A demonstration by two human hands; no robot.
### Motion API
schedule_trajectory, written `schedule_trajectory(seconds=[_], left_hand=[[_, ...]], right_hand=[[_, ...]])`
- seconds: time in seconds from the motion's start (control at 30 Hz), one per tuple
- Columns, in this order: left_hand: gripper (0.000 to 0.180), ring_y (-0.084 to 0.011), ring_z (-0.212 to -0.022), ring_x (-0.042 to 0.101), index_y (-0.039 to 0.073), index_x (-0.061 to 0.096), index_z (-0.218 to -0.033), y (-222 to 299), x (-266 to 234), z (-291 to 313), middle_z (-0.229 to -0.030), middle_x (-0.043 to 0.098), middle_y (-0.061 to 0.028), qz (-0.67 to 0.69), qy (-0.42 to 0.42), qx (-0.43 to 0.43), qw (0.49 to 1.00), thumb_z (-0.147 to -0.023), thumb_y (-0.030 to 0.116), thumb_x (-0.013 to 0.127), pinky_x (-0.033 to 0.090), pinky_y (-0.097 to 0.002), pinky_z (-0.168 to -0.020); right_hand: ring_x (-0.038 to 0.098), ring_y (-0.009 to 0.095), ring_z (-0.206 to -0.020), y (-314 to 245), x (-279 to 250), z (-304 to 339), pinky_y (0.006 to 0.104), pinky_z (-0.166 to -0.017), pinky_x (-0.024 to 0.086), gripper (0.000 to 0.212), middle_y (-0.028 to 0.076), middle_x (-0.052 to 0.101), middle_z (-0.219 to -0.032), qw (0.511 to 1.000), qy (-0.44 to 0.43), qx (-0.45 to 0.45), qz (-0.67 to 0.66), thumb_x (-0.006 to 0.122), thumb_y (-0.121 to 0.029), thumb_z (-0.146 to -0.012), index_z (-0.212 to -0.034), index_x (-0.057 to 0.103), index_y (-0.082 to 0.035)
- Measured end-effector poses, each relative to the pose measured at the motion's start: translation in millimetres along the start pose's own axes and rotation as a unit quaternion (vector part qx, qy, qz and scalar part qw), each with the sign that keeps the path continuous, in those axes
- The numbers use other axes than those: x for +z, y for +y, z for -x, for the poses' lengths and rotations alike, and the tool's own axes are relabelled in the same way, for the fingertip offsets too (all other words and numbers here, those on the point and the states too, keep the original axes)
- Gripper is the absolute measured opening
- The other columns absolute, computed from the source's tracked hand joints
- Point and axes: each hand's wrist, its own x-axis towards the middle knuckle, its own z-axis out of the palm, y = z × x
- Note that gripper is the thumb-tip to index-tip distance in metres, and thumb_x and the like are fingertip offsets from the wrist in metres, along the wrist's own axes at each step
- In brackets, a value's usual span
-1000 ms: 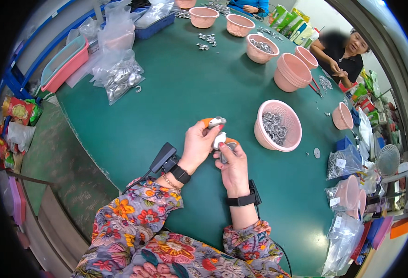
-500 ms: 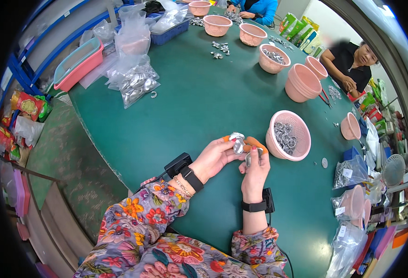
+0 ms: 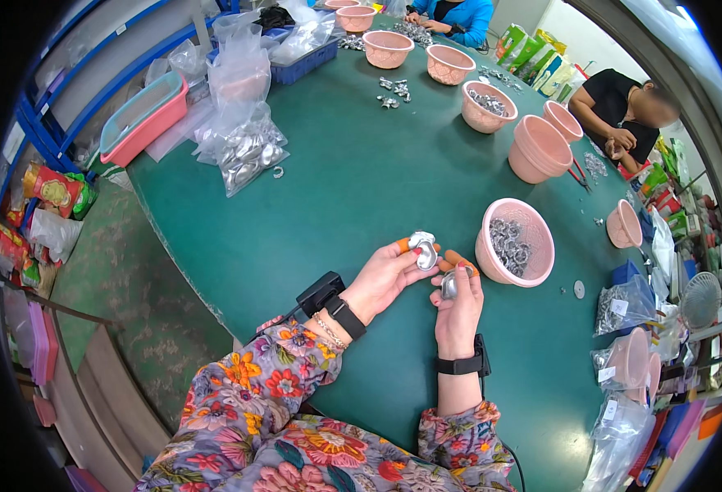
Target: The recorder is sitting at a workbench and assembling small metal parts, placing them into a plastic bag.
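Note:
Over the green table [image 3: 336, 213], my left hand [image 3: 387, 279] pinches a shiny silver metal piece [image 3: 423, 249] with a rounded, curved outline. Orange covers sit on some of its fingertips. Close beside it, my right hand [image 3: 459, 307] grips another rounded silver metal piece [image 3: 449, 284] between thumb and fingers, and it too has orange-covered fingertips. The two pieces are held near each other, with a small gap between the hands. Just beyond my right hand stands a pink basket [image 3: 552, 246] holding several small silver ring-like parts [image 3: 510, 246].
A clear bag of silver pieces [image 3: 250, 156] lies at the far left by a pink tray [image 3: 143, 131]. Pink bowls [image 3: 539, 152] line the right side, near red-handled pliers [image 3: 580, 175]. A person in black [image 3: 615, 107] sits at the right, another in blue [image 3: 459, 16] at the far end.
My hands have drawn slightly apart, showing more of both metal pieces. The right one has turned a little. The person in black has lowered their head and moved their hands.

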Motion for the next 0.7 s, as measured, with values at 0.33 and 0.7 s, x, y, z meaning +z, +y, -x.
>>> schedule_trajectory(seconds=[0.33,0.7], left_hand=[[0.029,-0.0252,-0.108,0.061,-0.006,0.051,-0.123,-4,3,8,-0.120,0.059,-0.0158,-0.053,0.045,0.035,0.997,-0.097,0.007,0.049,0.050,-0.0384,-0.098],[0.038,-0.0205,-0.109,0.060,-0.003,0.054,-0.126,-3,14,11,-0.121,0.060,-0.0121,-0.096,0.060,0.072,0.991,-0.100,0.025,0.049,0.049,-0.0346,-0.096]], right_hand=[[0.058,0.010,-0.074,6,0,7,0.0224,-0.050,0.044,0.024,0.004,0.059,-0.095,0.998,-0.010,0.021,0.061,0.056,-0.015,-0.095,-0.114,0.054,-0.001],[0.063,0.015,-0.064,3,-5,-5,0.0228,-0.044,0.046,0.014,0.007,0.063,-0.085,0.999,0.009,0.024,0.033,0.058,-0.009,-0.091,-0.102,0.054,-0.002]])
